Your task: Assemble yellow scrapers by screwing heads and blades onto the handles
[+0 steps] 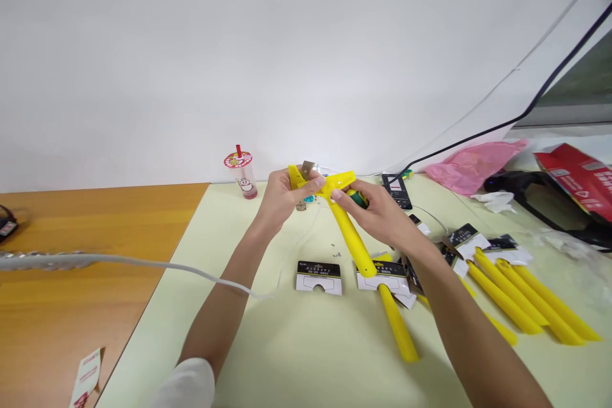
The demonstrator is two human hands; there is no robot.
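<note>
A yellow Y-shaped plastic tool handle [351,236] is raised above the pale table, its long grip slanting down to the right. My left hand [283,196] pinches its left arm, where a small flat metal plate [306,169] sticks up beside the fingers. My right hand [380,209] is closed around its right arm, with the thumb near the fork. A rounded green-and-yellow object [358,198] shows under the right fingers; I cannot tell its kind or whether it is held. Below lie a black-and-white card [319,278] and another yellow handle [398,325] under a similar card.
Several yellow handles [540,296] with cards lie at the right. A cup with a red straw [245,178] stands near the wall. Behind are a black device [398,191], a pink bag [475,169] and a red package [581,182]. A pale cable [157,264] crosses at left.
</note>
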